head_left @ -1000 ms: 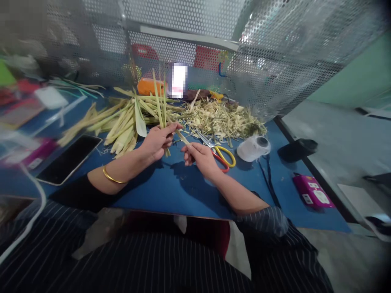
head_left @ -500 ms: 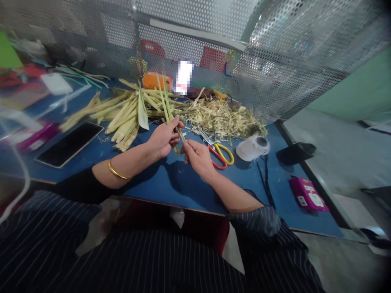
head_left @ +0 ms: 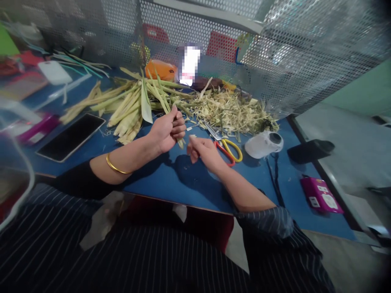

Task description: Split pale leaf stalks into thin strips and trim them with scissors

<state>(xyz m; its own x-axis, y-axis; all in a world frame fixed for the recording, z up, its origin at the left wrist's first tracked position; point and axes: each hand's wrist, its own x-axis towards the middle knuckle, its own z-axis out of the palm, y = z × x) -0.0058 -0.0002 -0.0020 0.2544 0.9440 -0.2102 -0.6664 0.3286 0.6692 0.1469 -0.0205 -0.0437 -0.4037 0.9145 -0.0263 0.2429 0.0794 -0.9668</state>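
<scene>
Evidently the left hand is clamped on a few pale green strips, long ends rising past the thumb, short ends poking out below the fist. Right hand beside it, apart, fingers curled in; cannot tell if anything is pinched there, only a pale fleck near the thumb.

Main risk, as I judge it: strips look thin, perhaps dry at the ends. Too tight a squeeze or a sharp bend could split one; too loose a grip, and they may fan out or slide from the fist.

Long ends lean over the leaf bundle beyond the left hand. A quick pull might snag there and drag loose leaves along.

Scissors lie just past the right hand, handles close to the wrist. A sideways sweep could knock them, or bring skin to the blades.

Scraps heap beyond both hands; a short strip dropped among them would be hard to pick out.

White spool sits farther out, right of the right hand. On its side, by the look of it, so a bump might roll it.
</scene>
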